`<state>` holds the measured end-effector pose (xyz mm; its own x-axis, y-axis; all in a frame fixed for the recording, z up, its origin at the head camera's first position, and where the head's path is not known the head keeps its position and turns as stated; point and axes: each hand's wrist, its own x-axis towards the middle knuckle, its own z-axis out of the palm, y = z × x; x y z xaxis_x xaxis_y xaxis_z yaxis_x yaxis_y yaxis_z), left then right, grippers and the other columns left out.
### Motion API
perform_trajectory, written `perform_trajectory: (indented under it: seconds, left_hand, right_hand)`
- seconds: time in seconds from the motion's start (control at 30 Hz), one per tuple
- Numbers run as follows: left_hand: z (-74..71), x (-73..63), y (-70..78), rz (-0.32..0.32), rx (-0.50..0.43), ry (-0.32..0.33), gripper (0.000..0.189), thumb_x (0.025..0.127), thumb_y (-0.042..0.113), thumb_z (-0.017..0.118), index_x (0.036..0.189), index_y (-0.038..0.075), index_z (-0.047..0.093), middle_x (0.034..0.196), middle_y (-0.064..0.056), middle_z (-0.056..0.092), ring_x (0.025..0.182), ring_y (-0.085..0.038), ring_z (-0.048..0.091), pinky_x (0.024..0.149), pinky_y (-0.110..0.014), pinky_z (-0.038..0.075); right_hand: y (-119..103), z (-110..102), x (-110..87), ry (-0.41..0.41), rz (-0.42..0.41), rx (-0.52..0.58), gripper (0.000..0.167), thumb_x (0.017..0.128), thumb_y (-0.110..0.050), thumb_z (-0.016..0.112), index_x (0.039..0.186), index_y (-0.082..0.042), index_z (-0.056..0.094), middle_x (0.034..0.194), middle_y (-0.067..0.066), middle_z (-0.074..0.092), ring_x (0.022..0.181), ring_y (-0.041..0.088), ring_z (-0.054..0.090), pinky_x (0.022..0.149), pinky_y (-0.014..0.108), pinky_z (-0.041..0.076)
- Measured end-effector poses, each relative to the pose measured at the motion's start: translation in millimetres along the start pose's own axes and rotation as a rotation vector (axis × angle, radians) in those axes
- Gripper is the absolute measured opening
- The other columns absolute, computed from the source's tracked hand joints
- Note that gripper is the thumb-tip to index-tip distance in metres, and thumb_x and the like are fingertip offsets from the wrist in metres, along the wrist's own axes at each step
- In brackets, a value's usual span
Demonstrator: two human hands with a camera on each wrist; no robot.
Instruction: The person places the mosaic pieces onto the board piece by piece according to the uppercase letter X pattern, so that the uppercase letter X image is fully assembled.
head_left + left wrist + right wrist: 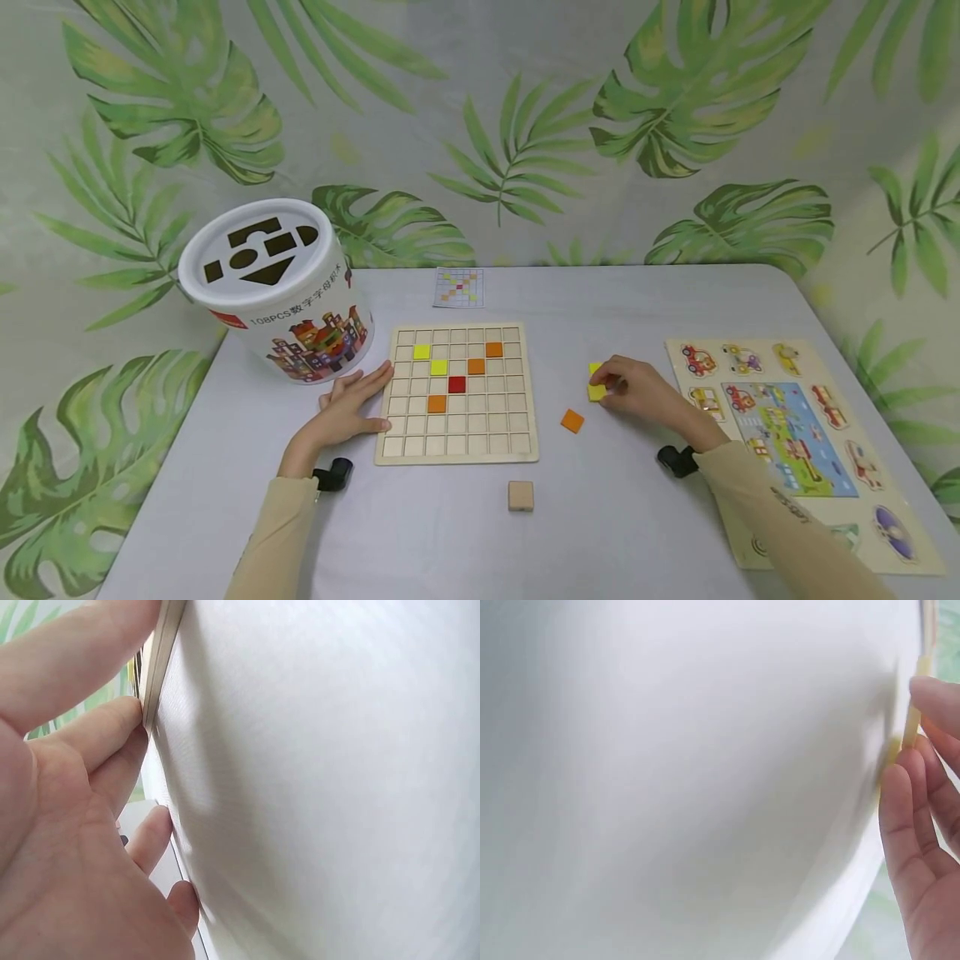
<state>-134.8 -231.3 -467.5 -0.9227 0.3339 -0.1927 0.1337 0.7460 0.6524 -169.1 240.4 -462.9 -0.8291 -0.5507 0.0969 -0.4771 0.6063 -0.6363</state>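
Note:
My left hand (347, 412) rests at the left edge of a wooden grid board (457, 450), thumb and fingertips touching its rim. On the board lie two yellow tiles (422, 352), a red tile (457, 384) and three orange tiles (476, 367), set in a partial cross. To the right of the board, my right hand (637, 392) pinches a yellow square tile (913, 724) between thumb and fingers, just above the table. A second yellow tile (890, 754) lies against the cloth by the fingertips, partly hidden. A loose orange tile (572, 421) lies nearby.
Behind the board lies a small pattern card (459, 287) showing a coloured cross. A white block bucket (277, 292) stands at the back left. A plain wooden cube (521, 496) sits in front of the board, and a picture puzzle board (798, 442) lies under the right forearm.

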Motion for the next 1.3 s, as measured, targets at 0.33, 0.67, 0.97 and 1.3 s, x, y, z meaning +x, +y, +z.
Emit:
perform_trajectory:
  seconds: [0.33,0.67,0.97,1.3]
  left_hand:
    - [0.5,-0.8,-0.4,0.007,0.005,0.002,0.085,0.081,0.028,0.074,0.15,0.01,0.029,0.158,-0.006,0.018,0.139,-0.041,0.007,0.091,-0.058,0.013]
    - [0.5,0.3,-0.8,0.02,0.01,0.001,0.085,0.082,0.028,0.074,0.15,0.01,0.028,0.158,-0.006,0.018,0.138,-0.041,0.008,0.09,-0.056,0.014]
    - [-0.2,1.5,-0.8,0.0,0.014,-0.002,0.085,0.081,0.03,0.074,0.151,0.012,0.029,0.158,-0.005,0.018,0.139,-0.04,0.006,0.091,-0.058,0.014]
    - [-0.6,-0.4,0.5,-0.001,0.008,-0.003,0.085,0.081,0.028,0.074,0.15,0.01,0.029,0.158,-0.006,0.018,0.139,-0.041,0.007,0.091,-0.057,0.014]
  right_hand:
    - [-52.1,36.9,43.8,-0.063,-0.009,0.115,0.024,0.077,0.001,0.076,0.098,-0.004,0.067,0.092,0.0,0.061,0.083,0.018,0.055,0.074,0.032,0.049]
    - [-87.6,79.9,84.5,-0.164,-0.088,0.095,0.02,0.08,-0.002,0.075,0.097,-0.006,0.066,0.09,-0.002,0.059,0.081,0.015,0.053,0.073,0.025,0.046]
    - [-103.2,90.8,95.5,-0.182,-0.085,0.003,0.019,0.079,-0.001,0.075,0.096,-0.005,0.066,0.088,0.0,0.057,0.079,0.015,0.05,0.072,0.026,0.044]
    - [-95.1,68.4,78.6,-0.124,-0.033,0.127,0.018,0.082,-0.002,0.071,0.1,-0.004,0.067,0.094,0.002,0.062,0.084,0.016,0.054,0.074,0.028,0.047]
